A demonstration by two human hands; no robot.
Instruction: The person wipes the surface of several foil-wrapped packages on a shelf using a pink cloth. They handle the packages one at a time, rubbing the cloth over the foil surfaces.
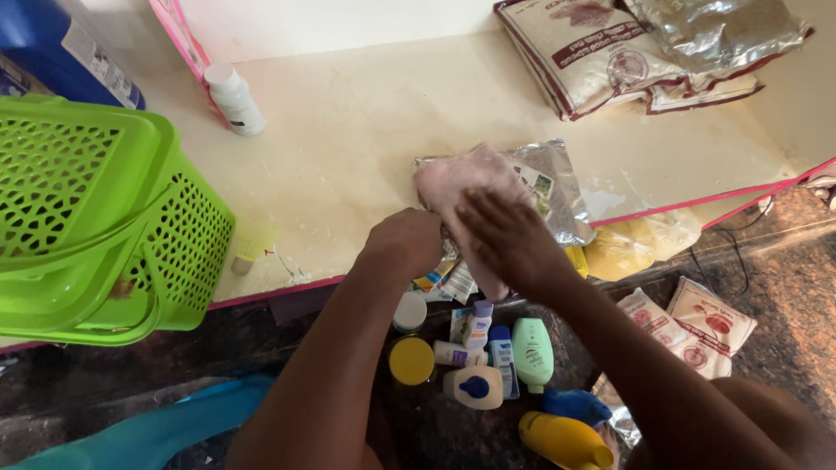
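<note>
My left hand (405, 242) and my right hand (509, 237) both grip a pink cloth (461, 178) at the front edge of a cream shelf (348, 139). The cloth lies bunched over a silvery foil packet (557, 187) on the shelf. My left fingers are curled around the cloth's lower left part. My right hand presses over its lower right side, fingers spread across it.
A green perforated plastic basket (96, 218) stands at the left. A small white bottle (235, 100) is at the shelf's back. Printed food packets (601, 52) lie at the far right. Below the shelf sit several toiletry bottles (488, 357), a yellow bottle (566, 439) and sachets (697, 326).
</note>
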